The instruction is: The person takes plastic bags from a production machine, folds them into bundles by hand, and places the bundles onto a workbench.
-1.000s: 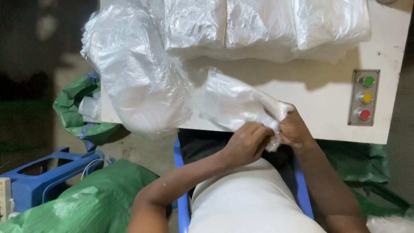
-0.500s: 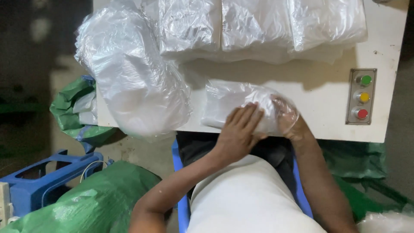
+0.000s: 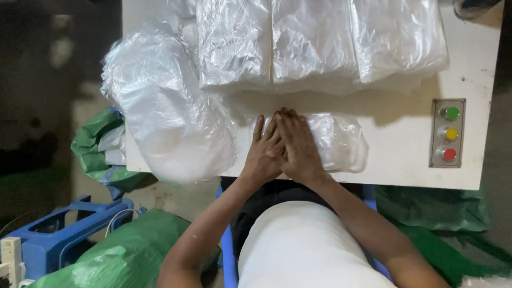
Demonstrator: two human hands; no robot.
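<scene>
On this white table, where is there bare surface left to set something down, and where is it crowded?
Bare table lies along the near edge between the flat plastic bag under the left hand and right hand and the button panel, and in the narrow strip right of the panel. The back is crowded with stacked plastic bags; a big crumpled bag fills the left edge.

At frame centre, the left hand (image 3: 263,154) and right hand (image 3: 298,144) lie flat, side by side and overlapping, on a clear plastic bag (image 3: 336,141) on the white table (image 3: 400,160). Three stacks of bags (image 3: 314,42) sit above; a three-button panel (image 3: 448,133) at right.
</scene>
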